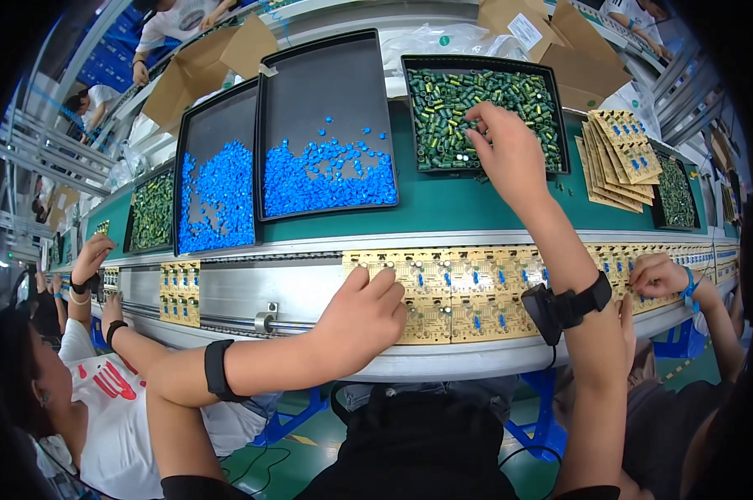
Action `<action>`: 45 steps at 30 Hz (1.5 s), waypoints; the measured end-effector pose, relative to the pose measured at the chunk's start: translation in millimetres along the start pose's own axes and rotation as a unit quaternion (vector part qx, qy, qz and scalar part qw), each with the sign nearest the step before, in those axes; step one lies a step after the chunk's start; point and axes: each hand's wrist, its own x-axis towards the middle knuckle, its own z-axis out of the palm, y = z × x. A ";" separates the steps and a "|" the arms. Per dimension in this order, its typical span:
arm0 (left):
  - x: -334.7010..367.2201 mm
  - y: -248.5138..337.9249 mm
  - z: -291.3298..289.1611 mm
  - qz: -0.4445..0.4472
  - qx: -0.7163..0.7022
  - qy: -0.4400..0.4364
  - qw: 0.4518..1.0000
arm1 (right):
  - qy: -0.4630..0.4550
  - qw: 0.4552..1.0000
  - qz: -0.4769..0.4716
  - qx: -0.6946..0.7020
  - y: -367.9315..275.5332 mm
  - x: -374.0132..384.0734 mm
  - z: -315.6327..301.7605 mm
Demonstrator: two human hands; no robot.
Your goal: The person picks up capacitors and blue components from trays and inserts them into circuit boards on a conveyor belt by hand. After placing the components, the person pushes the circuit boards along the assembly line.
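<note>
My right hand (514, 158) reaches over a black tray (405, 100) heaped with small green cylindrical parts, which look like capacitors (443, 112). Its thumb and forefinger are a little apart, just above the parts, with nothing visible between them. My left hand (361, 317) is closed, fingers curled, over the left end of a row of tan circuit boards (493, 287). Whatever its fingertips may hold is hidden. Small blue parts and other components stand upright on the boards, which lie along a conveyor rail in front of me.
Two black trays (322, 92) of blue disc-like components (330, 179) stand left of the green parts. Stacked circuit boards (622, 154) lie at the right. Cardboard boxes (580, 62) are behind. Co-workers' hands (661, 275) work at the line on both sides.
</note>
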 end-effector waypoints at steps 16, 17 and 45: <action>-5.9 -4.9 4.3 -0.039 0.002 0.005 0.999 | -0.079 0.991 0.010 0.110 -39.9 -16.5 -14.1; -6.1 -5.1 4.5 -0.038 0.001 0.003 0.999 | -0.088 0.990 0.010 0.110 -42.4 -17.0 -14.3; 24.5 -44.3 -18.2 -0.102 -0.043 0.083 0.990 | -0.239 0.726 0.315 0.563 -62.4 -84.4 -49.9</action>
